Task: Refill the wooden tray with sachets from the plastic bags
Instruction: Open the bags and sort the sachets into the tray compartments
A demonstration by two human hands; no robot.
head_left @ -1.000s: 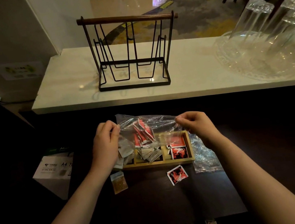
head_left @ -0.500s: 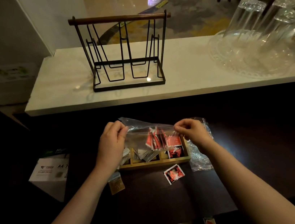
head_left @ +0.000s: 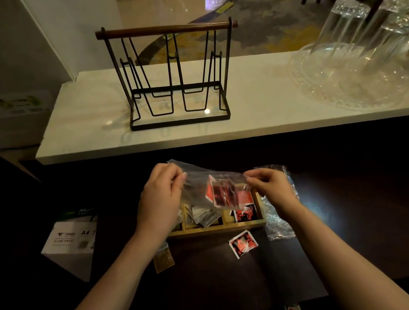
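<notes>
A clear plastic bag [head_left: 199,184] with red sachets [head_left: 220,193] inside hangs tilted over the wooden tray [head_left: 219,229] on the dark counter. My left hand [head_left: 161,200] pinches the bag's upper left edge and my right hand [head_left: 272,187] pinches its lower right edge. The tray's right compartment holds red sachets [head_left: 244,213], the middle one silver sachets [head_left: 204,215]; its left end is hidden behind my left hand. One red sachet [head_left: 243,243] and one golden sachet [head_left: 163,259] lie loose in front of the tray.
A second clear plastic bag [head_left: 279,220] lies right of the tray. On the white ledge stand a black wire rack [head_left: 174,80] and a glass tray with upturned glasses [head_left: 348,63]. A white paper box [head_left: 71,242] sits low at left.
Both hands have lowered the bag toward the tray and tipped it down to the right. The red sachets slid toward the bag's right end over the right compartment.
</notes>
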